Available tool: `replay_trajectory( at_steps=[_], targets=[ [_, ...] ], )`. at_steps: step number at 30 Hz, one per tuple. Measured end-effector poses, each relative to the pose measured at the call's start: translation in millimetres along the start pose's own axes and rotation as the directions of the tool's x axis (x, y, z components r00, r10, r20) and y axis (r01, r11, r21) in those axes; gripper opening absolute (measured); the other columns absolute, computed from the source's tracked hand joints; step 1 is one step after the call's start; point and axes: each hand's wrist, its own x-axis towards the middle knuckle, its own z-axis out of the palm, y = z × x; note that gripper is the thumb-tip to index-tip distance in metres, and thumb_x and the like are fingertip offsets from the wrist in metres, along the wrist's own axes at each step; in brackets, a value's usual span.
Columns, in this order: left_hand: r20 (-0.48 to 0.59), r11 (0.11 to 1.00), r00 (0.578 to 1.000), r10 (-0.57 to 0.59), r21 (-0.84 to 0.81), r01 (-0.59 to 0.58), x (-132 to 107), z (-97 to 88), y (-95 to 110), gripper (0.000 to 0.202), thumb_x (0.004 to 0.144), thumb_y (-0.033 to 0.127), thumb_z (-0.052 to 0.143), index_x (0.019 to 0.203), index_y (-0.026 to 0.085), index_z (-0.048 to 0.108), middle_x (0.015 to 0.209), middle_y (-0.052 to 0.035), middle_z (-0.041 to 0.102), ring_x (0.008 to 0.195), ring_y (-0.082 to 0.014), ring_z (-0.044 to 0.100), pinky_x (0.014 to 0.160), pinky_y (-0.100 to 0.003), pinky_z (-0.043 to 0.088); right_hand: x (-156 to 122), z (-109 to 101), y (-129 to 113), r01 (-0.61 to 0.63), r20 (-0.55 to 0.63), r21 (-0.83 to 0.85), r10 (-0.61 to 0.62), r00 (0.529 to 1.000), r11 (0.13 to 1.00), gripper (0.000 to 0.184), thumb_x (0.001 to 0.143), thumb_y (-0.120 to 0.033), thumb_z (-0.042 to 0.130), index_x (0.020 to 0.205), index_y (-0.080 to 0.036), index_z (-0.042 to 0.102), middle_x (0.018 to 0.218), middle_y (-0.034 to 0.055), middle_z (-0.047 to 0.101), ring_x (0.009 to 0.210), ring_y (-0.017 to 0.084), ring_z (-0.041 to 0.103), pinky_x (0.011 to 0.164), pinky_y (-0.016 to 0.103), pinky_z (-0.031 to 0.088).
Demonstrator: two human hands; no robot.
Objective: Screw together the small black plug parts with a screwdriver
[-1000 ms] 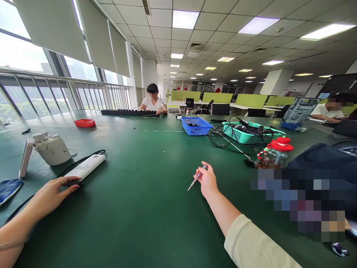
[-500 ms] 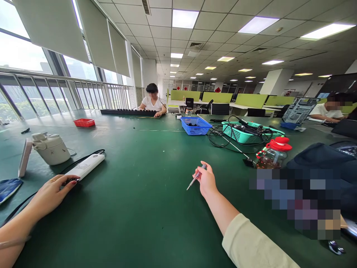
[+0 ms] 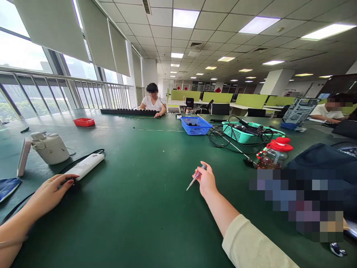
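Note:
My right hand [image 3: 206, 182] is closed around a slim screwdriver [image 3: 196, 179] with a translucent handle. Its metal tip points down and left above the green table [image 3: 134, 208]. On the left, my left hand [image 3: 52, 191] bends its fingers over a small dark object at the near end of a white power strip [image 3: 88, 165]. That object is mostly covered by the fingers, so its kind is unclear. A black cable runs along the strip and past the wrist.
Left of the strip stand a cream container [image 3: 50, 149], a phone-like slab [image 3: 24, 157] and a blue cloth item [image 3: 8, 187]. Farther back are red [image 3: 84, 122], blue [image 3: 196, 128] and cable-filled turquoise [image 3: 242, 137] baskets. A red-lidded jar [image 3: 273, 156] stands right. A person [image 3: 153, 102] sits opposite.
My left thumb and fingers have shifted very slightly left at the strip's near end. The right hand and screwdriver have stayed almost still.

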Motion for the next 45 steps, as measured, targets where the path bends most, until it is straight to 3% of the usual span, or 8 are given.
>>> replay_trajectory(
  at_steps=[4,13,19,31,39,45],
  targets=[
    [0.052,0.998,0.998,-0.042,-0.054,0.044,0.5,-1.5,-0.1,0.059,0.081,0.051,0.033,0.112,0.014,0.067,0.114,-0.0155,0.069,0.109,-0.0300,0.062,0.099,-0.041,0.046,-1.9,1.4,-1.6,-0.008,-0.011,0.015,0.008,1.000,1.000,0.045,0.058,-0.020,0.065,0.101,-0.025,0.052,0.058,-0.0085,0.054,0.054,0.012,0.054,0.052,0.026,0.050],
    [0.108,0.996,0.991,-0.078,-0.044,0.083,-2.8,-3.6,5.8,0.063,0.080,0.059,0.036,0.117,0.015,0.061,0.112,-0.0129,0.070,0.092,-0.0276,0.065,0.084,-0.037,0.050,-3.0,2.6,-1.7,-0.005,-0.008,0.012,0.005,1.000,1.000,0.045,0.059,-0.020,0.064,0.102,-0.025,0.052,0.057,-0.0085,0.054,0.053,0.012,0.052,0.053,0.025,0.050],
    [0.064,1.000,0.998,-0.005,-0.029,0.007,-0.6,1.2,-0.4,0.062,0.079,0.059,0.038,0.113,0.015,0.065,0.114,-0.0143,0.069,0.099,-0.0293,0.064,0.087,-0.038,0.049,-1.7,1.3,-1.0,-0.004,-0.004,-0.006,0.004,1.000,1.000,0.047,0.059,-0.020,0.064,0.104,-0.025,0.052,0.057,-0.0085,0.054,0.054,0.012,0.053,0.054,0.026,0.051],
    [0.055,1.000,0.998,0.008,0.008,-0.008,0.3,3.3,0.1,0.060,0.077,0.061,0.033,0.104,0.018,0.066,0.106,-0.0138,0.071,0.107,-0.0330,0.062,0.096,-0.046,0.046,-3.1,1.8,-1.1,-0.005,0.006,-0.016,0.005,1.000,1.000,0.047,0.060,-0.021,0.064,0.105,-0.024,0.051,0.056,-0.0088,0.054,0.053,0.011,0.052,0.054,0.025,0.050],
    [0.048,0.999,0.998,0.028,0.017,-0.028,1.9,6.7,-0.7,0.060,0.079,0.060,0.031,0.103,0.018,0.066,0.104,-0.0139,0.071,0.103,-0.0318,0.063,0.095,-0.045,0.046,-2.5,2.6,-0.6,-0.007,0.004,-0.008,0.008,1.000,1.000,0.048,0.059,-0.022,0.065,0.105,-0.024,0.051,0.055,-0.0089,0.054,0.052,0.011,0.052,0.054,0.025,0.050],
    [0.045,0.998,0.998,0.052,0.021,-0.053,3.0,10.9,-7.3,0.065,0.083,0.059,0.028,0.117,0.017,0.064,0.114,-0.0147,0.069,0.107,-0.0317,0.061,0.096,-0.044,0.046,-2.4,1.7,-0.4,-0.002,0.008,-0.012,0.002,1.000,1.000,0.047,0.060,-0.021,0.063,0.105,-0.024,0.051,0.056,-0.0086,0.055,0.053,0.012,0.053,0.053,0.025,0.050]
  ],
)
